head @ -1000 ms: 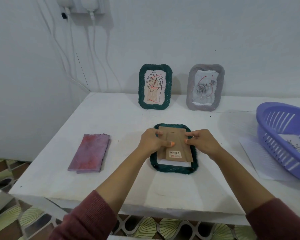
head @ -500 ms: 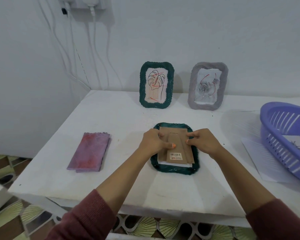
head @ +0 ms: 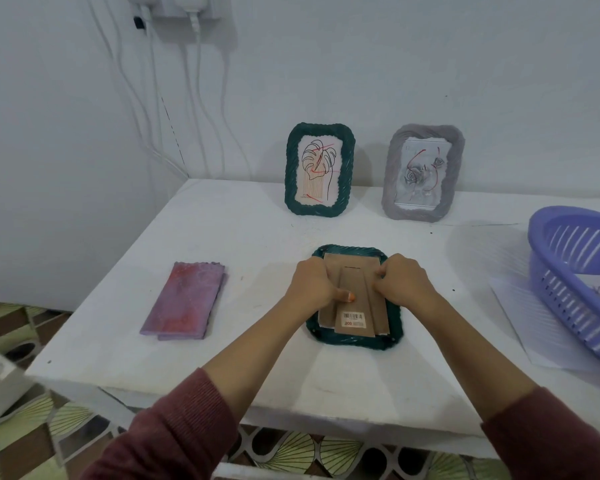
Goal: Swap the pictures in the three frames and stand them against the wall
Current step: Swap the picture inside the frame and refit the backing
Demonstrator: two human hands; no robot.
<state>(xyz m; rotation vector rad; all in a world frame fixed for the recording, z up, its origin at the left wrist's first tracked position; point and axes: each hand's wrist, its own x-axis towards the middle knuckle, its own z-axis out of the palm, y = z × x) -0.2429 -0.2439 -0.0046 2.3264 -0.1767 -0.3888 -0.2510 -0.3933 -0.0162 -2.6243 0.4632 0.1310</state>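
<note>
The backing board [head: 355, 292] of the face-down green frame [head: 354, 341] is pinched by the left grip [head: 312, 289] at nine o'clock and the right grip [head: 404, 284] at three, likely for even seating.

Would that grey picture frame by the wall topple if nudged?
Probably tips easily: the grey wavy-edged picture frame stands upright on its narrow bottom edge. Likely stiff, as it keeps its shape standing. Its front looks glossy, so possibly fragile.

A home: wall chargers [head: 190, 2], patterned floor tiles [head: 293, 449]
</note>
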